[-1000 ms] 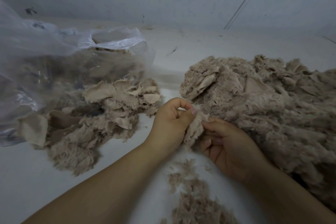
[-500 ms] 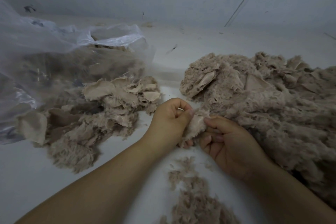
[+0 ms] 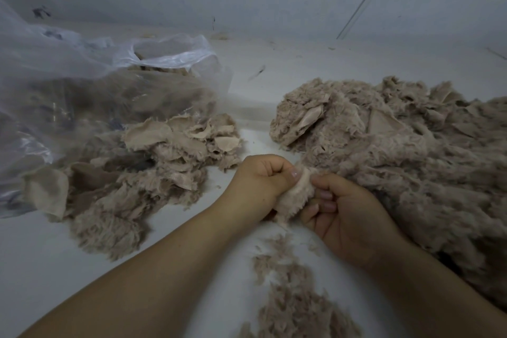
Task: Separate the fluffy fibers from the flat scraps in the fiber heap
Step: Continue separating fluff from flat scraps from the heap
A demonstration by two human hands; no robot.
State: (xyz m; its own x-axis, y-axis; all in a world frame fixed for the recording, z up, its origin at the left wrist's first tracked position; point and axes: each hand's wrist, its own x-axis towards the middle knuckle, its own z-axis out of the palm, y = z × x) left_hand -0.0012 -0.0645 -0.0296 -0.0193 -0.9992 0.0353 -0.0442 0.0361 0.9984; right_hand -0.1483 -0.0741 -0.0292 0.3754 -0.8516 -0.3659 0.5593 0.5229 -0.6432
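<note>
A: Status, hands?

B: Left hand [image 3: 260, 184] fingers curled, thumb pinching top edge of a small fluffy scrap [image 3: 295, 197]. Right hand [image 3: 348, 217] fingers curled round its other side. Scrap held betw. the two, just above the desk [image 3: 41, 269].

A: Change vs. a sec ago?

B: Small one. Scrap has turned; pale backing edge now shows by the left thumb, more pile faces up. Hands hardly shifted. Reads as mid-pluck: pile being stripped off the backing.

A: Where's the rest?

B: Big fiber heap [image 3: 411, 162] to the right, touching right wrist. Loose fluff [image 3: 290, 293] on desk under the hands, near edge. Pile of flat scraps [image 3: 142, 167] on left, spilling from a clear plastic bag [image 3: 82, 77].

A: Progress?

B: Early, I'd judge. Heap is large, fluff trail small.
</note>
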